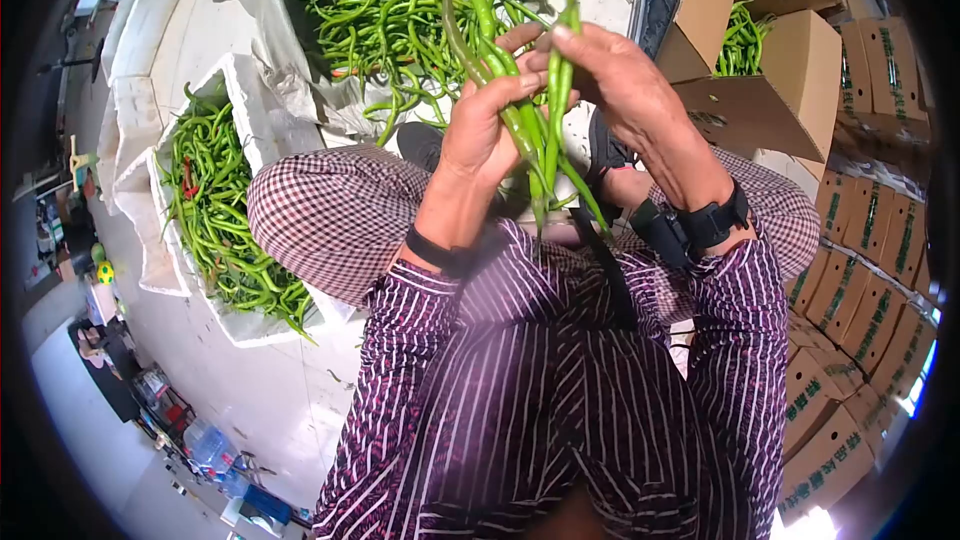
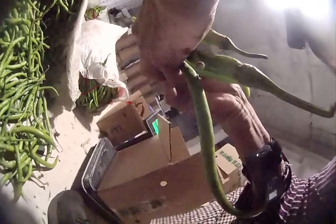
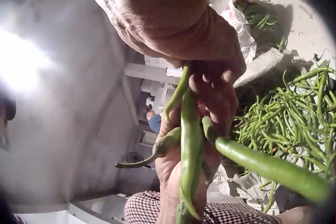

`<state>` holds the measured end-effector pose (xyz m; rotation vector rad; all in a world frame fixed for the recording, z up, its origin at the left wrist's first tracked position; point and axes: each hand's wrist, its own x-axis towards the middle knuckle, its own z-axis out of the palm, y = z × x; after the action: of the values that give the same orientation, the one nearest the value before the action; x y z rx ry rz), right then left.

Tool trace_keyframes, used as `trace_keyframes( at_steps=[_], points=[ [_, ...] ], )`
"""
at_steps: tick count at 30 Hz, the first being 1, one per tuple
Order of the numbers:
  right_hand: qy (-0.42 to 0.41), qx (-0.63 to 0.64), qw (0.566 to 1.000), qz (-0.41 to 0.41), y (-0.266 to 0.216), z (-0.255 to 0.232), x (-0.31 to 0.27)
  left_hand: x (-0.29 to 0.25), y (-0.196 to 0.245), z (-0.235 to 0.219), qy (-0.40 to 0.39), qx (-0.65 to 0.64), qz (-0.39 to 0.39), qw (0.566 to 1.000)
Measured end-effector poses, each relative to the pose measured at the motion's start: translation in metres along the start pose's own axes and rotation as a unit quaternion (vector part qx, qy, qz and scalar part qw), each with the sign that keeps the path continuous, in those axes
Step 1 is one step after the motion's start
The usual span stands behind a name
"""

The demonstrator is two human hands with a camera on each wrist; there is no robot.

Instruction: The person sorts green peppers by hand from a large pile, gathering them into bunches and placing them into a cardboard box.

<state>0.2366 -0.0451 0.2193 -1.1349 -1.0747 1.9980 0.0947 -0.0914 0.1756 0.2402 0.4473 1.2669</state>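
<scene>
In the head view several long green peppers (image 1: 512,110) stand between the two hands. The left hand (image 1: 478,135) grips them, its thumb laid across the bunch. Beside it the right hand (image 1: 625,80) pinches peppers (image 1: 556,100) near their upper ends, close to the left fingertips. The left wrist view has the left hand (image 2: 173,30) above, with one curved pepper (image 2: 205,135) hanging down and others pointing right. In the right wrist view the right hand (image 3: 173,19) covers the peppers' upper ends, and a pepper (image 3: 190,140) lies along the left palm (image 3: 170,174).
A large pile of green peppers (image 1: 370,20) lies ahead on sheeting. At the left is a white-lined container (image 1: 245,325) of peppers. An open cardboard box (image 1: 750,110) with peppers stands at the right, before stacked cartons (image 1: 870,310). Crossed legs (image 1: 320,210) lie below the hands.
</scene>
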Motion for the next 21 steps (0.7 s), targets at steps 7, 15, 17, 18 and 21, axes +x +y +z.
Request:
trace_keyframes(
  at_steps=[7,15,17,18,21],
  points=[
    [0.078,0.068,0.995,0.007,0.004,-0.023,-0.007,0.003,-0.001,-0.018,0.084,-0.067,-0.011,0.994],
    [-0.034,-0.210,0.977,0.007,0.045,-0.005,-0.017,0.004,-0.011,-0.026,0.113,0.038,0.022,0.993],
    [0.078,-0.406,0.909,-0.049,0.048,0.003,-0.018,0.005,-0.015,-0.036,0.110,0.056,0.026,0.992],
    [0.091,-0.418,0.901,-0.064,0.049,0.007,-0.019,0.009,-0.016,-0.044,0.098,0.026,0.029,0.994],
    [0.002,-0.301,0.953,-0.038,0.047,-0.007,-0.015,0.006,-0.013,-0.032,0.096,0.019,0.039,0.994]
  ],
)
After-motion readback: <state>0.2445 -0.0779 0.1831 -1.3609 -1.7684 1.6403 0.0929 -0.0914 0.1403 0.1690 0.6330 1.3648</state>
